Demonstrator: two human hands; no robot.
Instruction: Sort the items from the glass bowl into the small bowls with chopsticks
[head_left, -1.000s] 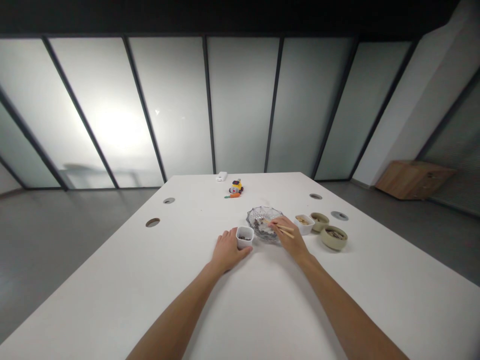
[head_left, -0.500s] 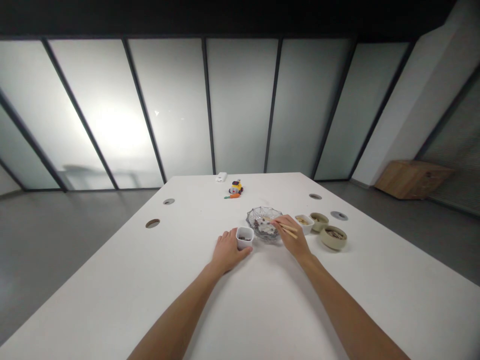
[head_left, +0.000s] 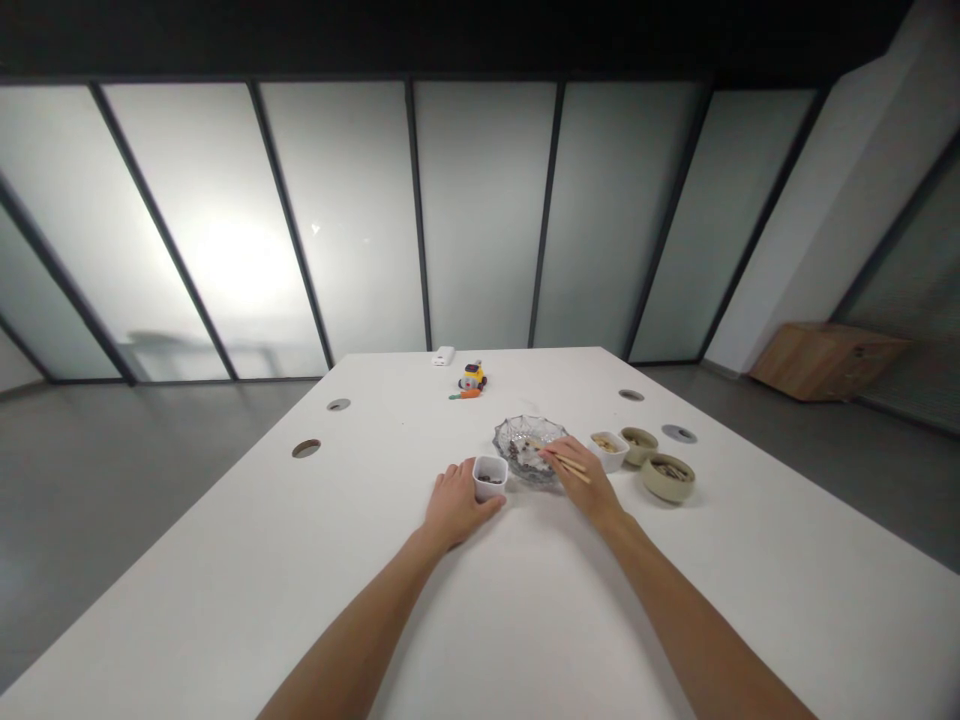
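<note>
Chopsticks [head_left: 571,462]: slanting into glass bowl [head_left: 517,428], shifting slightly leftward over the last half-second, suggesting work continuing inside it. Right hand [head_left: 592,492]: pinching them, fingers closed. Glass bowl: holding white material, dark pieces. White cup [head_left: 491,490]: standing beside it, containing dark pieces; left hand [head_left: 455,505] curling around it. White dish [head_left: 611,461]: holding pale-yellow pieces. Two green bowls [head_left: 668,486]: standing rightmost, nearer one holding brownish pieces. Tabletop [head_left: 375,480]: bearing everything.

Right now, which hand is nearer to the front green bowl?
Right. The right hand is left of the front green bowl, apart from it, holding chopsticks over the glass bowl. The left hand is farther left, at the white cup.
</note>
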